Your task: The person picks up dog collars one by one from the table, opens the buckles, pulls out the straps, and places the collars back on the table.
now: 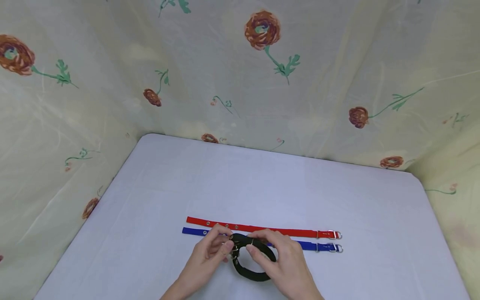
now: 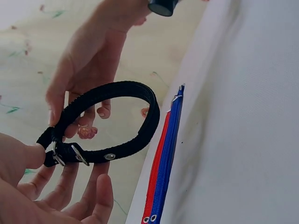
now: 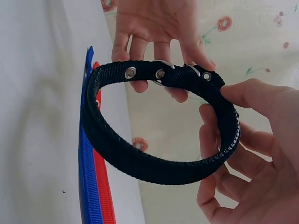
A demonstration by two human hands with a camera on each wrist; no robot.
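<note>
A black collar (image 1: 252, 275) with a metal buckle, a ring and eyelets is bent into a closed loop between both hands. My left hand (image 1: 205, 258) pinches it at the buckle, thumb on one side and fingers on the other. On the strap beside the buckle, my right hand (image 1: 286, 262) grips with thumb and fingers. In the right wrist view, the collar (image 3: 163, 172) shows its eyelets near the left fingers. Behind the hands lie a red collar (image 1: 292, 232) and a blue collar (image 1: 307, 246), both stretched flat side by side; the hands partly hide the blue one.
The collars lie on a white table (image 1: 225, 179) with rounded far corners. A cream curtain (image 1: 210, 54) printed with brown-red flowers hangs behind the table and along its sides. Metal buckles and rings of the flat collars point to the right.
</note>
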